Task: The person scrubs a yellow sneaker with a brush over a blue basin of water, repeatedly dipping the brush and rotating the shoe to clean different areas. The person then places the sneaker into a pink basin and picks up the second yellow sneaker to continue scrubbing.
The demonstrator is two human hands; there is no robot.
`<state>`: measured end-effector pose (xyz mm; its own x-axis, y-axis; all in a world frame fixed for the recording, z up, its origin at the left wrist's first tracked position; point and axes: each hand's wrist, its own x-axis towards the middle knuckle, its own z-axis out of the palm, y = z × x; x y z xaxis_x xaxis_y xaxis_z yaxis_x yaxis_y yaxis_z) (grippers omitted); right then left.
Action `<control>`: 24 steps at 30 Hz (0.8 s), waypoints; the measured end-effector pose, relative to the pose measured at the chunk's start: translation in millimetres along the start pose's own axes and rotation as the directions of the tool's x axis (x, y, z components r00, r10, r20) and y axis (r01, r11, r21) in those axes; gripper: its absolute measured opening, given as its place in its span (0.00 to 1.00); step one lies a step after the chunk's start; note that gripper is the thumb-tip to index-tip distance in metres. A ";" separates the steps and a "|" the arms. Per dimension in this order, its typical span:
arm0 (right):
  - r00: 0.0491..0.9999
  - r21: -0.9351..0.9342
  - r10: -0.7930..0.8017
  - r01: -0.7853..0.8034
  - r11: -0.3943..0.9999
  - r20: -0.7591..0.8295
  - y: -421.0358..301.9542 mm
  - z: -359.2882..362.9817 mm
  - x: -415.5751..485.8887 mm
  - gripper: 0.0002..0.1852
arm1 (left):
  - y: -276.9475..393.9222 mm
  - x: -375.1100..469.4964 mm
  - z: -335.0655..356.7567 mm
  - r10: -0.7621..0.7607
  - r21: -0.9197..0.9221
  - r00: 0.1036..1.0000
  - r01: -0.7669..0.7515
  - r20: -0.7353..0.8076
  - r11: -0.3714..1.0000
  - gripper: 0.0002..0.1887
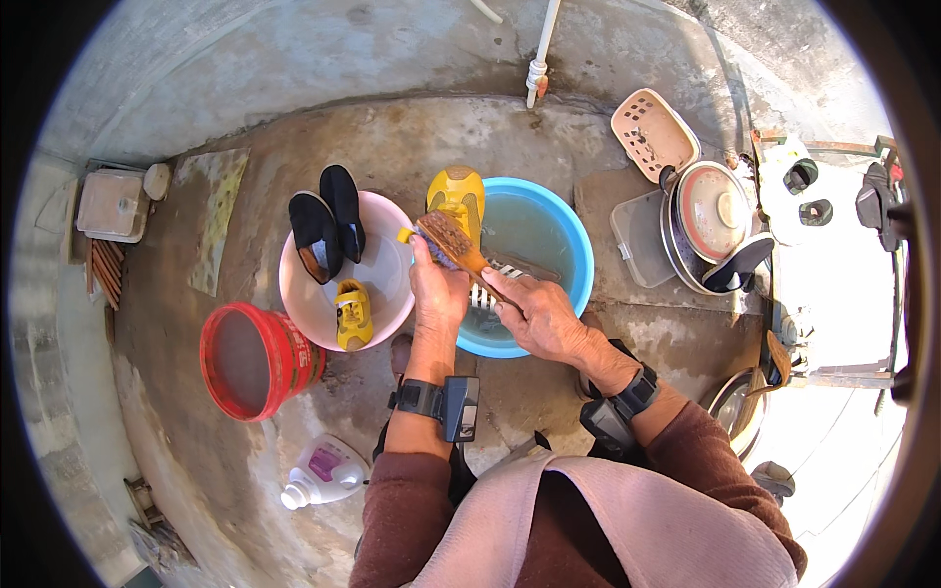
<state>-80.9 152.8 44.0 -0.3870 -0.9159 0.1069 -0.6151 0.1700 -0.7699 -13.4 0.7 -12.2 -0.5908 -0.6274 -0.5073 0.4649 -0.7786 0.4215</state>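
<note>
My left hand (439, 290) grips a yellow shoe (456, 189) near its heel end, toe pointing away from me. The shoe is held over the left rim of a blue plastic basin (583, 242) of cloudy water. My right hand (548, 320) holds the handle of a wooden scrubbing brush (452, 239). The brush's purplish bristles face the shoe's opening and hide part of it. Partly under water in the basin lies a dark shoe with white stripes (484, 297), half covered by my right hand and the brush.
Left of the blue basin, a pink basin (397, 312) holds black shoes (316, 235) and a small yellow shoe (354, 316). Nearer stand a red bucket (273, 367) of murky water and a white detergent bottle (323, 472). Rightward are a plastic basket (650, 132) and a lidded pot (709, 209).
</note>
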 end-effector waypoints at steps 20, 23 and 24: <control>0.900 0.967 0.389 -0.242 0.074 0.195 89.9 -22.2 30.8 0.28 | -13.9 -6.9 6.9 -0.070 -0.289 0.992 0.037 -0.107 0.957 0.22; 0.832 0.973 0.504 -0.199 -0.120 0.232 117.3 -12.5 27.4 0.28 | -12.5 -0.7 -1.7 -0.086 -0.382 0.996 0.085 0.014 0.920 0.20; 0.732 0.952 0.631 -0.305 -0.034 0.257 130.8 -8.3 23.3 0.27 | -12.8 1.7 -4.7 -0.087 -0.421 0.996 0.093 0.036 0.902 0.19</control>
<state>-176.1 156.8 -48.9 -0.4945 -0.6568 -0.5693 0.7928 -0.0724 -0.6051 -17.2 9.6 -22.0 -0.6519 -0.5568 -0.5148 0.6418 -0.7667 0.0164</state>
